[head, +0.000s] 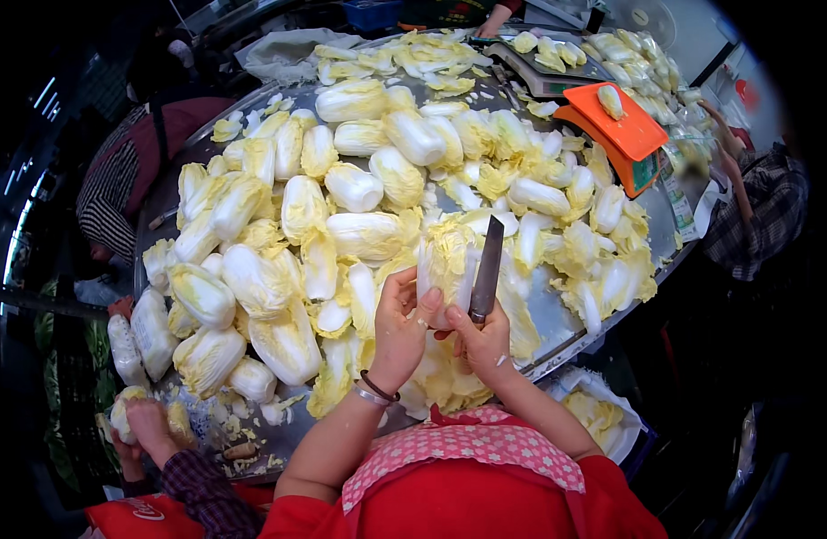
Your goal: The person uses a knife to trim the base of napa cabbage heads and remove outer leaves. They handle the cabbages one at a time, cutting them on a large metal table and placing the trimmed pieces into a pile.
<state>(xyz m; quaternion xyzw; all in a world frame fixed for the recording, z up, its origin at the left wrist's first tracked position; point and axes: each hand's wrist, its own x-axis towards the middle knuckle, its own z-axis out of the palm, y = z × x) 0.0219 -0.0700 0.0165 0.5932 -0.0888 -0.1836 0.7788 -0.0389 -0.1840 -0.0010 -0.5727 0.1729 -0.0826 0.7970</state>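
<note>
Both of my hands hold one trimmed napa cabbage (447, 266) upright over the near part of the metal table. My left hand (405, 323) grips its left side, thumb across the lower front. My right hand (482, 337) supports the lower right side with its thumb, and also holds a wide-bladed knife (487, 269), blade pointing up beside the cabbage. Fingers behind the cabbage are partly hidden. Loose yellow cabbage leaves (447, 381) lie just below my hands. A large pile of napa cabbages (359, 236) spreads ahead and to the left.
An orange scale (615, 121) bearing a small cabbage and a dark flat scale (548, 64) stand at back right, near bagged cabbages (635, 67). A co-worker's hands (150, 428) hold a cabbage at lower left. Other people stand around the table (561, 350). A leaf-filled sack (595, 411) is lower right.
</note>
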